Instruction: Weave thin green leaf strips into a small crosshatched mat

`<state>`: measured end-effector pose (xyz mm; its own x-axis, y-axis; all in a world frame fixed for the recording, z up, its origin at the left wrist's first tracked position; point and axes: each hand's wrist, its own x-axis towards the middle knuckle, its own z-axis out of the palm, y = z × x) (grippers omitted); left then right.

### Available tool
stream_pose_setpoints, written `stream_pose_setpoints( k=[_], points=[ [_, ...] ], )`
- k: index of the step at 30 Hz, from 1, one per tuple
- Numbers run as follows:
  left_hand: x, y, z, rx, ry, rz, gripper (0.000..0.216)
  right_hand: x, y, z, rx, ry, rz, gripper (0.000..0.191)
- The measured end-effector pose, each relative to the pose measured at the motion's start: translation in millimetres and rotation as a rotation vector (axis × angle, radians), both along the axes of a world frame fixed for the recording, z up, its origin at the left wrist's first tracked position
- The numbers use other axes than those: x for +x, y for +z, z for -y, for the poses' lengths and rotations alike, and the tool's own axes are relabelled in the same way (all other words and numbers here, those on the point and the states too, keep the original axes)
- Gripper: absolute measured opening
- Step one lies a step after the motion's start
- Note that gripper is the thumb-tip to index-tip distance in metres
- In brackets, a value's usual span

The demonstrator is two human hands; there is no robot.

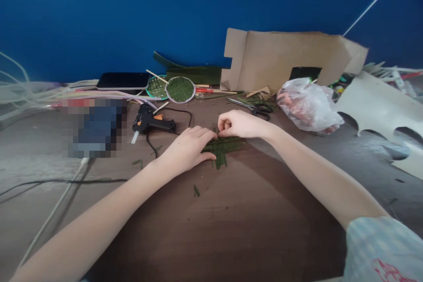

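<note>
A small cross-shaped weave of green leaf strips [226,146] lies flat on the brown table. My left hand [187,149] holds its left end down, thumb and fingers apart on either side of the strips. At the upper edge of the weave, my right hand [240,123] is closed in a pinch, thumb and forefinger on the end of a strip that is mostly hidden. A short green scrap [196,191] rests on the table below my hands.
Left of my hands sit a black glue gun [152,121] with its cord and a blurred-out device [99,128] on a white cable. Behind are round green-filled discs [180,89], a tablet [123,80], scissors [249,106], cardboard [280,59] and a plastic bag [310,105]. Cut white sheet [383,101] stands right.
</note>
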<state>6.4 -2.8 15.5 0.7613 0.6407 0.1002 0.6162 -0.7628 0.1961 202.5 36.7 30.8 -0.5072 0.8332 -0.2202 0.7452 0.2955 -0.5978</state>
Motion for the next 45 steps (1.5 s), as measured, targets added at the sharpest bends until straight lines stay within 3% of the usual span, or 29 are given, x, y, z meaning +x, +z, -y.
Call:
stream_pose_setpoints(
  k=[8, 13, 18, 23, 28, 41, 45],
  points=[
    [-4, -6.3, -3, 0.063, -0.077, 0.004, 0.047, -3, 3.9, 1, -0.055, 0.048, -0.338, 0.011],
    [-4, -7.1, -3, 0.065, -0.069, -0.018, 0.051, -7, 6.7, 6, -0.059, 0.079, -0.408, 0.008],
    [-4, -6.3, -3, 0.055, -0.052, -0.02, 0.048, -6, 6.4, 3, -0.072, 0.059, -0.38, 0.012],
    [-4, -4.8, -3, 0.055, -0.053, -0.013, 0.051, -3, -1.7, -1, 0.106, -0.019, -0.201, 0.012],
    [-3, -5.2, -3, 0.05, -0.038, -0.005, 0.055, -2, -9.8, -2, 0.196, 0.057, -0.086, 0.013],
    [-3, -5.8, -4, 0.026, -0.052, 0.042, 0.052, -3, 0.8, 0, 0.184, 0.034, -0.15, 0.017],
    [-3, -6.7, -5, 0.018, -0.043, 0.043, 0.051, -2, 6.2, 2, 0.142, 0.046, -0.185, 0.01]
  ],
)
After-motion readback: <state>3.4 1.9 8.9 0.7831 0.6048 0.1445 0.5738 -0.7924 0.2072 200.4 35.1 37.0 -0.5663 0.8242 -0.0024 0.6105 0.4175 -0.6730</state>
